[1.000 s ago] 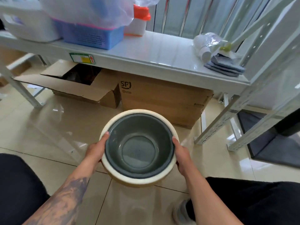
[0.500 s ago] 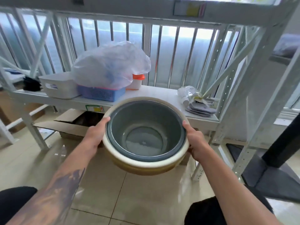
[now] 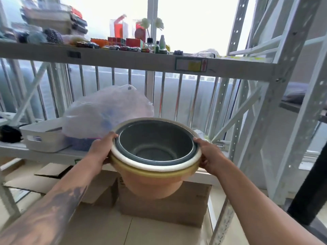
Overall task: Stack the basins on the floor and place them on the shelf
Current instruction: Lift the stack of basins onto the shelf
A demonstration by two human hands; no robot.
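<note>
I hold the stack of basins [image 3: 155,156] in the air between my two hands, rim up and close to level: a grey one nested in a white one, nested in a tan one at the bottom. My left hand [image 3: 100,150] clasps the rim on its left side, my right hand [image 3: 208,153] clasps it on the right, fingers wrapped under the lip and thumbs on top. Both hands are equally near, since the stack sits centred between them.

What the next move turns on, as I judge it, is that the lower shelf [image 3: 53,156] lies straight ahead of the stack and just below its rim. The bare stretch of board seems to be behind the stack, to the right of the plastic bag [image 3: 106,110] and the white bin [image 3: 42,137]. So I need to push forward, keeping right of the bag.

Compared with half a second ago, the stack is higher and closer to the shelf. My view has tilted up, so the cluttered upper shelf [image 3: 141,59] now shows.
</note>
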